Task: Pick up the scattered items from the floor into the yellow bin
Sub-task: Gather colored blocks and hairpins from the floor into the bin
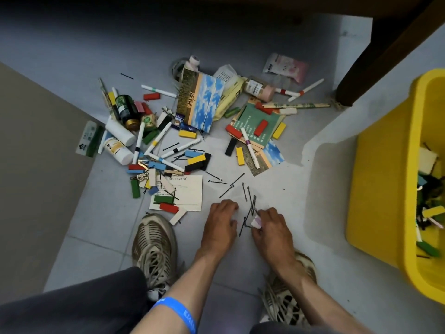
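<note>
Head view: we crouch over a gray tiled floor (101,213), both hands low between our shoes. Our left hand (220,224) rests knuckles-up with fingers curled toward the floor; whether they pinch anything we cannot tell, since the fingertips are hidden beneath the hand. Our right hand (271,227) grasps a small pale pink-and-white piece (256,222) between thumb and fingers, at the lower end of a loose bunch of black hairpins (251,206). Most pins in that bunch lie with their long axes running away from us, roughly parallel; a few strays (237,179) further out lie diagonally.

Beyond the pins sits the main scatter: colored blocks (196,160), markers (180,148), bottles (125,109), a blue cloud-print box (204,102), a white card (190,194). Markers point every which way, with no common axis.

Yellow bin (375,189) stands at the right, cut off by the frame edge, already holding some blocks and dark items too jumbled to identify. A dark furniture leg (356,75) stands behind it.
</note>
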{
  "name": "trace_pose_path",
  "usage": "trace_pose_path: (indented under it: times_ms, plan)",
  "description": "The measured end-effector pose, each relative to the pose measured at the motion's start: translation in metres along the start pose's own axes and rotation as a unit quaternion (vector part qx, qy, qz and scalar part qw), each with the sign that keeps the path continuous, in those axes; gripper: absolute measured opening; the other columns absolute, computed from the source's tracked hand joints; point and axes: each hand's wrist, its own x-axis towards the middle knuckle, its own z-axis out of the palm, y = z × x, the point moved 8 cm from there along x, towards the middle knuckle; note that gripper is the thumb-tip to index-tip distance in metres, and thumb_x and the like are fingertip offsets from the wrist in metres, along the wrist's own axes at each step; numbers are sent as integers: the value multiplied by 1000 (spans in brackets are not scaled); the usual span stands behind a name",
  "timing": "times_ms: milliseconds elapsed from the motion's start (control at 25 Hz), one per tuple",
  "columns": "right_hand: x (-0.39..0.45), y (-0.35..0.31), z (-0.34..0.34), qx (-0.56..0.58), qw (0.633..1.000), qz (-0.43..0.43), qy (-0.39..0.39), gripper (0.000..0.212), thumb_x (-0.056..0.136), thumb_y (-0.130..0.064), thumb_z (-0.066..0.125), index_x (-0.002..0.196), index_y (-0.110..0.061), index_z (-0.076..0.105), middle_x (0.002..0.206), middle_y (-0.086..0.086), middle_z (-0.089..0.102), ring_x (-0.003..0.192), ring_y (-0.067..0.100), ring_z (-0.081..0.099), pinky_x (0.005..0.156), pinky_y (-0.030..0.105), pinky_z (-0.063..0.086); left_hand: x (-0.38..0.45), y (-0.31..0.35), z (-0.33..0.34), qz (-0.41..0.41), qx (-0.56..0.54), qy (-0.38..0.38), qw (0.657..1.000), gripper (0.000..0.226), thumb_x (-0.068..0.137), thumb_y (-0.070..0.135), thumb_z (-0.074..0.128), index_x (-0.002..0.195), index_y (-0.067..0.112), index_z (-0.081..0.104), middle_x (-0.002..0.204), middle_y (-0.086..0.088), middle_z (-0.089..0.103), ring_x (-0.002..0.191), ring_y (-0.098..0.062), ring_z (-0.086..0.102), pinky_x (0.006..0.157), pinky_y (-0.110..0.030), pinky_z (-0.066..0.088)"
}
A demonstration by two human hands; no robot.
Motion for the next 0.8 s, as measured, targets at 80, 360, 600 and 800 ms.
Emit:
trace_pose_path:
  times_ms: [80,360,600,800]
  plan:
    - [-1,-2,-2,-6,1000,-13,13,35,84,-17,66,118,-9,63,112,13,57,97,34,53,80,39,46,-2,2,1,-13,-29,11,999,38,79,1,63,116,10,60,114,-5,61,106,-25,52,90,-25,41]
    - [9,-22,-7,-40,994,-95,31,40,86,-15,67,125,-11,63,113,10,60,93,33,55,73,40,52,-14,-6,13,-43,15,-38,998,33,85,16,66,116,9,60,114,-9,55,106,-27,50,87,-37,44]
    - [12,-50,-9,-292,940,-169,49,17,72,3,55,81,-3,68,75,11,59,59,27,57,41,30,45,0,-13,1,-42,135,-44,989,24,95,12,47,107,8,68,107,-11,59,101,-28,54,78,-38,47]
    - [14,-52,-15,-314,936,-156,27,14,71,0,53,72,-9,63,65,9,57,52,26,56,43,29,45,10,-6,13,31,261,-112,958,28,96,10,39,114,3,58,118,-14,56,112,-31,50,85,-37,44]
